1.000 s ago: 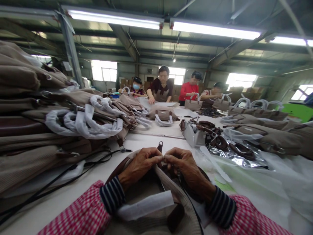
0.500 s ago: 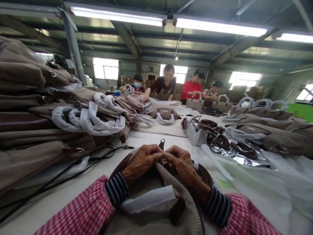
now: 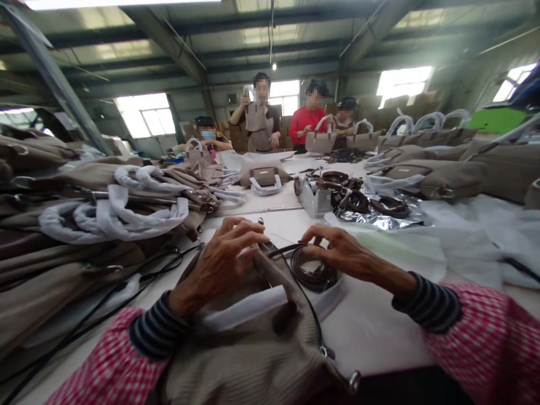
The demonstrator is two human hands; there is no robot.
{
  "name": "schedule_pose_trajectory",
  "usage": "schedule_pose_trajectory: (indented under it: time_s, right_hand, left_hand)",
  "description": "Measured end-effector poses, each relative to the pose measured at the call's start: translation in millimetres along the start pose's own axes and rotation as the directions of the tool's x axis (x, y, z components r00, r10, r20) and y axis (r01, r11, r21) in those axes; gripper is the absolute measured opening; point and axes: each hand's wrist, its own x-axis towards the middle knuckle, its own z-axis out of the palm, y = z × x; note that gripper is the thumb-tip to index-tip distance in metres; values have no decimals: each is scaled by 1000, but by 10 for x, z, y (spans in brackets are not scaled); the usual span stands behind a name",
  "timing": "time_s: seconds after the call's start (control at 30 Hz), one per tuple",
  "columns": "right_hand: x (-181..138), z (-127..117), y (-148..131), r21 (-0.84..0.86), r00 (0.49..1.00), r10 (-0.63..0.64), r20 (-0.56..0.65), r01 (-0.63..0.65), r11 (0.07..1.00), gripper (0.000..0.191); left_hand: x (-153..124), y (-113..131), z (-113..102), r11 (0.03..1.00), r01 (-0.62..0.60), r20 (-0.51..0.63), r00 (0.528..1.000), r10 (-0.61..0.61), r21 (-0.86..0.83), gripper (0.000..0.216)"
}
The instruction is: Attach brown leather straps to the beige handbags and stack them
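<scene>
A beige fabric handbag lies on the white table right in front of me, with white paper showing in its mouth. My left hand rests on the bag's top edge, fingers curled and pinching it. My right hand reaches over a coiled dark brown strap beside the bag, fingertips touching its loose end. Both sleeves are red-checked over striped cuffs.
A tall stack of beige bags with paper-wrapped handles fills the left. Black cords trail from it. Brown straps on foil and more bags lie right. Several people work at the far end.
My hands, pinched together at the bag's top edge before, have parted. The right hand moved right onto the coiled strap. The view tipped down; a far person lifted a bag.
</scene>
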Motion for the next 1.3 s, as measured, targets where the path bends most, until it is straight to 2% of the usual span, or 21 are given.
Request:
schedule_pose_trajectory:
  time_s: [0.07,0.13,0.2,0.27,0.3,0.37,0.5,0.6,0.7,0.8,0.97,1.1,1.17,1.23,1.3]
  right_hand:
    - [-179,-58,14,-131,981,-88,171,112,985,19]
    - [-279,-55,-31,-239,947,-146,285,218,946,18]
    - [-300,-38,-89,-330,937,-136,323,246,911,16]
    - [-278,-44,-112,-357,931,-112,348,242,902,13]
    - [-264,-59,-103,-338,925,-110,363,241,910,12]
    - [-246,-102,-51,-249,915,-138,379,245,937,13]
    - [-265,-159,41,-62,910,-193,368,231,971,22]
    - [-261,-150,-12,-145,917,-132,378,199,969,30]
    - [-208,-121,-109,-222,918,-93,386,190,956,19]
    - [-159,-63,-164,-271,917,-75,391,192,943,16]
    - [-116,49,-172,-423,927,-134,351,285,860,21]
    - [-19,41,-164,-392,912,10,410,167,905,25]
    - [6,36,-170,-383,914,53,403,116,917,23]
    - [-6,41,-187,-402,933,35,359,121,908,18]
    - [-34,42,-217,-456,956,-40,290,174,872,17]
  left_hand:
    - [53,213,-45,992,-101,226,971,82,76,35]
    - [105,417,-13,982,-161,419,902,107,96,40]
    - [140,550,68,976,-196,506,854,123,92,33]
    - [146,583,134,977,-201,534,835,131,74,20]
    - [136,565,145,980,-183,533,838,117,72,17]
    - [91,481,120,987,-136,474,877,78,90,21]
    - [-56,299,-22,994,-46,180,983,28,100,26]
    - [-143,288,-80,1000,19,17,1000,-19,-2,25]
    - [-172,363,-75,995,49,-62,997,-54,-87,25]
    - [-156,436,-45,997,49,-85,995,-55,-64,25]
    - [-126,436,-24,999,-10,-62,998,7,-48,27]
    - [-154,319,-120,990,25,-86,996,-37,-142,24]
    - [-178,247,-185,982,44,-98,993,-63,-184,23]
    - [-197,196,-234,983,44,-43,998,-53,-177,23]
    - [-200,194,-263,994,30,97,995,-19,-110,23]
